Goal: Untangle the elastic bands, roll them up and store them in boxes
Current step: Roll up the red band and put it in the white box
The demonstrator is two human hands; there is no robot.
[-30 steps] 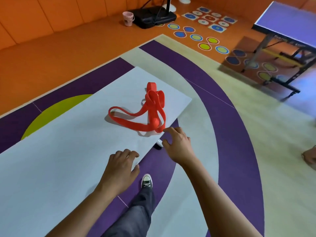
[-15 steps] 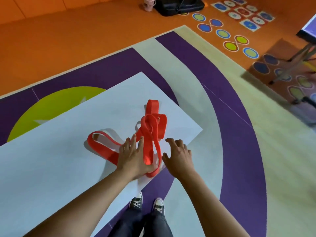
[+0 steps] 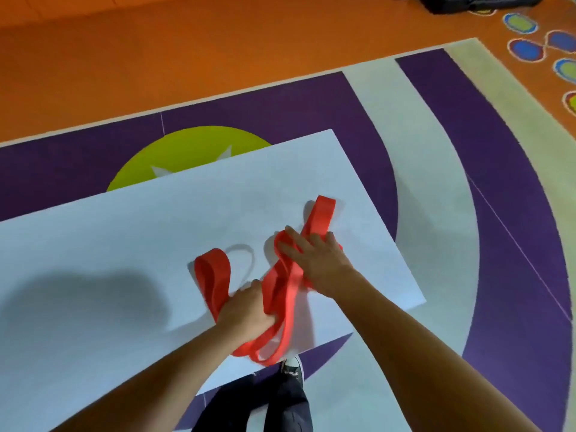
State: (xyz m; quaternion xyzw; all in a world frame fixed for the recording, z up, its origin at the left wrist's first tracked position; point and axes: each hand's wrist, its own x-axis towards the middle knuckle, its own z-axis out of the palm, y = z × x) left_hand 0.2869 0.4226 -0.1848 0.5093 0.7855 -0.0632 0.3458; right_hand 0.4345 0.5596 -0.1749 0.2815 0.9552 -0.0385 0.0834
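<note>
Head view: red elastic band (image 3: pixel 215 275) sprawls across the near right part of a white table (image 3: pixel 124 244), both hands on it.

Step in hand, as I judge it: untangling, at its start. No part is rolled, and no box shows in view.

Left hand (image 3: pixel 246 310): fingers curled round a bunch of strands close to the table's near edge, gripping them. From this fist one flat loop runs away to the left and stands up a little off the table. Two or three thinner loops drop toward the person and hang just over the edge, above a shoe (image 3: pixel 291 366).

Right hand (image 3: pixel 314 260): laid on top of the knot (image 3: pixel 282 244), fingers stretched fairly straight across it, pressing it down. Whether the thumb hooks beneath is hidden. Beyond the fingertips a short doubled end of the band sticks out, pointing away from the person.

Strands run taut-looking between the two hands, which sit near each other, the right farther from the body.

Next move, my reading: find which strand passes through the knot, then slacken it. That calls for easing the pull, since stretch would likely tighten the knot. The right hand needs a pinch on a single strand, not a flat press. Risk: the hanging loops slide off the edge and drag the rest.
</note>
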